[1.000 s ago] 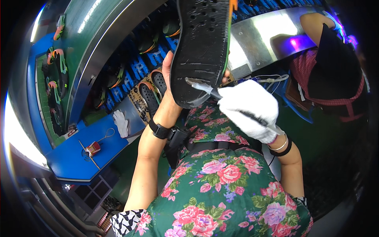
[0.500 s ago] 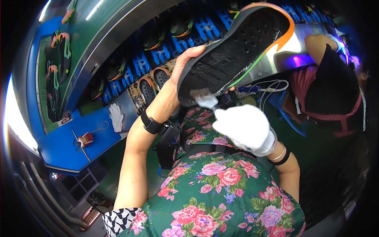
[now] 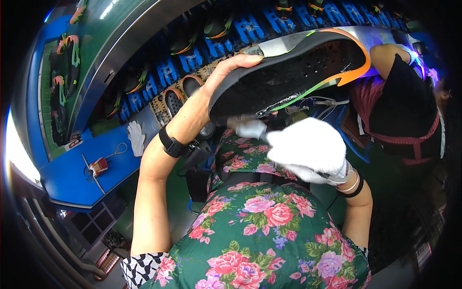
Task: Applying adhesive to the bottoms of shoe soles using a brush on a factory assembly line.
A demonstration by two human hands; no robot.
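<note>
My left hand [image 3: 226, 72], bare with a black band at the wrist, holds up a black shoe sole [image 3: 288, 72] with an orange and green edge, its perforated face turned toward me. My right hand [image 3: 308, 151], in a white glove, grips a small brush [image 3: 243, 124] whose whitish head touches the near end of the sole. Both are raised over my lap, which is covered by a green flowered apron.
A conveyor [image 3: 192, 62] with blue holders carrying black soles runs across the top. A blue bench [image 3: 96, 168] at left bears a white glove [image 3: 136, 136] and a small red tool. Another person in black and red [image 3: 404, 115] sits at right.
The sole has swung from nearly upright to lying sideways and further right. My gloved right hand has moved down and right, the brush now at the sole's near end.
</note>
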